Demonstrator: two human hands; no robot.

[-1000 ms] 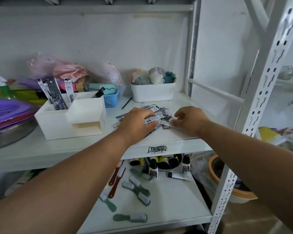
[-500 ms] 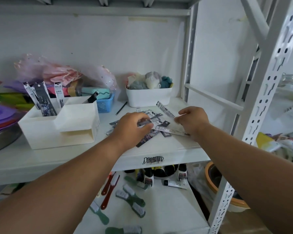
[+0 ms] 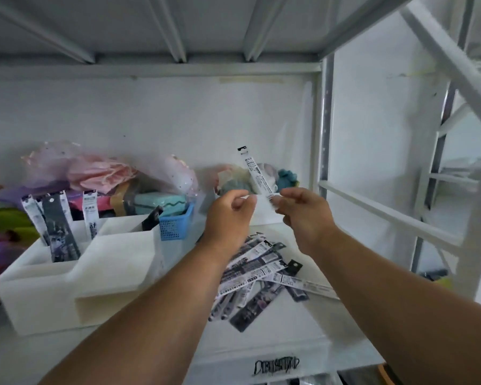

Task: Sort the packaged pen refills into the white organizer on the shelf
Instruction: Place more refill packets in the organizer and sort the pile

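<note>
Right fingertips: the right hand point(image 3: 303, 215) pinches the lower end of one long, flat, white printed refill packet point(image 3: 257, 173), thumb and fingers closed on it.
Left fingers: the left hand point(image 3: 228, 215) is loosely curled just beside the packet's lower end; nothing is visibly held in it.
Held packet: raised above the shelf, standing nearly upright, its black hang-tab end uppermost and leaning slightly left.
Handling: it looks very light and thin, probably bendy and slick-filmed, so a pinch near one end should do, with a second hand to steady the free end if it flops.
Remaining packets: a loose heap of black-and-white refill packets point(image 3: 258, 276) lies on the white metal shelf point(image 3: 289, 343), below and between the wrists.
Destination: the white plastic stepped organizer point(image 3: 78, 276) stands to the left, well apart from the held packet; several packets point(image 3: 59, 232) already stand upright in its rear compartment.
Behind: a small blue mesh basket point(image 3: 175, 226).
</note>
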